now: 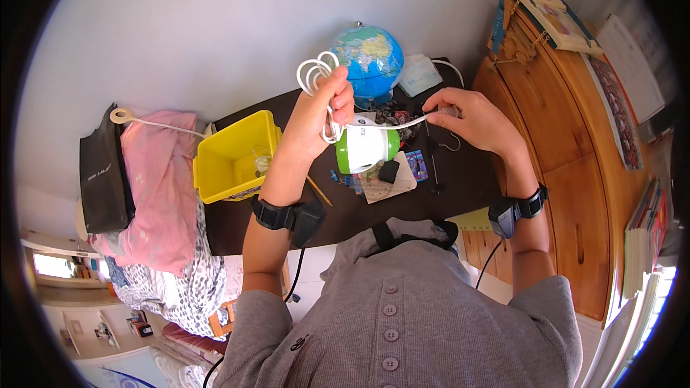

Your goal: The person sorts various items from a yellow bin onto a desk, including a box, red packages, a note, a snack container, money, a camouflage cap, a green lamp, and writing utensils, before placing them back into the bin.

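Observation:
My left hand (329, 113) is closed around a coiled white cable (311, 71), with loops standing out above and below the fingers. A length of the cable runs across to my right hand (469, 118), which pinches it between thumb and fingertips. Just below the stretched cable, a white and green appliance (367, 146) rests on the dark desk (323, 226). Close behind my left hand stands a globe (367, 59). Under and beside the appliance lie a clear protractor (374, 185), a small black block (388, 171) and a pale card or pad (404, 185).
Left on the desk is a yellow plastic bin (232, 159) with a clear item inside; a pencil (319, 190) lies beside it. Pink fabric (161, 188) and a black bag (105, 172) are further left. A wooden cabinet (566, 156) borders the right; a white packet (419, 75) lies behind.

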Motion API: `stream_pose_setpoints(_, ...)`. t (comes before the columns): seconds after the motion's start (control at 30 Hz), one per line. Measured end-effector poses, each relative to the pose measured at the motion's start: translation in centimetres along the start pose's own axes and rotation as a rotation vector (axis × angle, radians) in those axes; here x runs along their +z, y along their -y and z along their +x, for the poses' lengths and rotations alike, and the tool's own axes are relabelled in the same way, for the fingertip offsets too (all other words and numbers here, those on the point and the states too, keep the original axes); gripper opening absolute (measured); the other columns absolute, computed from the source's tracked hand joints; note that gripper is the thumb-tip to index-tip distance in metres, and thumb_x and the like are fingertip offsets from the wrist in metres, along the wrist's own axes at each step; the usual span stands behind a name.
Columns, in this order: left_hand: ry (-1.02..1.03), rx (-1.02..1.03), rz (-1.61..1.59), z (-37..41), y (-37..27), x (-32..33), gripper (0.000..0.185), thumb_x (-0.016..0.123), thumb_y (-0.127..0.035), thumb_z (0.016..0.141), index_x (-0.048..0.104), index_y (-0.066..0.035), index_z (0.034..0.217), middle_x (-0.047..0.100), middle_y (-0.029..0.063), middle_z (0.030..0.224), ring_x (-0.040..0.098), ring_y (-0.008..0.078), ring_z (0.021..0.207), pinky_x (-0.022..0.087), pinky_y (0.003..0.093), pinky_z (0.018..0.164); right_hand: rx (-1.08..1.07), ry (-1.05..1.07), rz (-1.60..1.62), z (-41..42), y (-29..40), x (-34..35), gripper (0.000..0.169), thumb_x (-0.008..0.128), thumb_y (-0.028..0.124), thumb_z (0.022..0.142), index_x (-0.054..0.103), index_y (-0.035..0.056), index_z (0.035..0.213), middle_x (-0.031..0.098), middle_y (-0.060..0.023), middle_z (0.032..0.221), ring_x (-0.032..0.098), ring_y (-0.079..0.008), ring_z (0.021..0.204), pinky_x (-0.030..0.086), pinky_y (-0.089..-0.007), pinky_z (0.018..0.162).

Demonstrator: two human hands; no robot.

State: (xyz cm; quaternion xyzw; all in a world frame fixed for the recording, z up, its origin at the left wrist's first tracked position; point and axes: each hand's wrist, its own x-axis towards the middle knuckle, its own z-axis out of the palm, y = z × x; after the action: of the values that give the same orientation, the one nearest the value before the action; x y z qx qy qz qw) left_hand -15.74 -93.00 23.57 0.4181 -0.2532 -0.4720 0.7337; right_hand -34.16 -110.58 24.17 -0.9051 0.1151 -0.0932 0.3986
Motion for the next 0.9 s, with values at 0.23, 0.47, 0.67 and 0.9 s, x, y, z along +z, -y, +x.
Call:
stream_pose_setpoints(0.23, -0.129, 0.102, -0.146, 0.5, -0.5, -1.4, 0.031, 0.047, -0.03, 0.092, 0.039, -0.015, 0.066, 0.031, -0.0058, 0.054, 0.03, 0.0042, 0.045, 0.028, 0.0194, 0.043, 0.059, 0.263, 0.45, -0.7, 0.4, 0.5, 0.024, 0.054, 0.014, 0.087, 0.054, 0.0081, 0.11, 0.053, -0.0003, 0.067, 0.048, -0.0075, 0.061, 0.041, -0.0232, 0.057)
stream_pose_setpoints(0.47, 0.006, 0.253, -0.204, 0.4, -0.7, -0.5, 0.037, 0.041, -0.035, 0.093, 0.036, -0.015, 0.062, 0.029, -0.0061, 0.052, 0.026, 0.0039, 0.041, 0.027, 0.0197, 0.043, 0.048, 0.443, 0.516, -0.3, -2.4, 2.2, 0.028, 0.046, 0.024, 0.093, 0.061, 0.0023, 0.1, 0.052, 0.0031, 0.068, 0.048, -0.0043, 0.068, 0.04, -0.0202, 0.064)
stream_pose_setpoints(0.67, 0.038, 0.262, -0.166, 0.4, -0.7, -0.4, 0.038, 0.04, -0.036, 0.094, 0.036, -0.015, 0.062, 0.029, -0.0056, 0.053, 0.029, 0.0046, 0.043, 0.028, 0.0201, 0.044, 0.056, 0.418, 0.71, -0.7, -1.8, 3.1, 0.024, 0.051, 0.021, 0.091, 0.058, -0.0009, 0.097, 0.055, 0.0005, 0.074, 0.051, -0.0064, 0.072, 0.042, -0.0217, 0.068)
stream_pose_setpoints(0.9, -0.096, 0.108, -0.193, 0.6, -0.3, 0.2, 0.044, 0.04, -0.047, 0.09, 0.037, -0.015, 0.06, 0.059, 0.0136, 0.084, 0.062, 0.0217, 0.082, 0.053, 0.0306, 0.069, -0.235, -0.022, 0.166, -1.3, 1.0, 2.4, 0.01, 0.057, 0.003, 0.082, 0.057, 0.0029, 0.092, 0.055, -0.0039, 0.081, 0.054, -0.0165, 0.077, 0.043, -0.0279, 0.071)
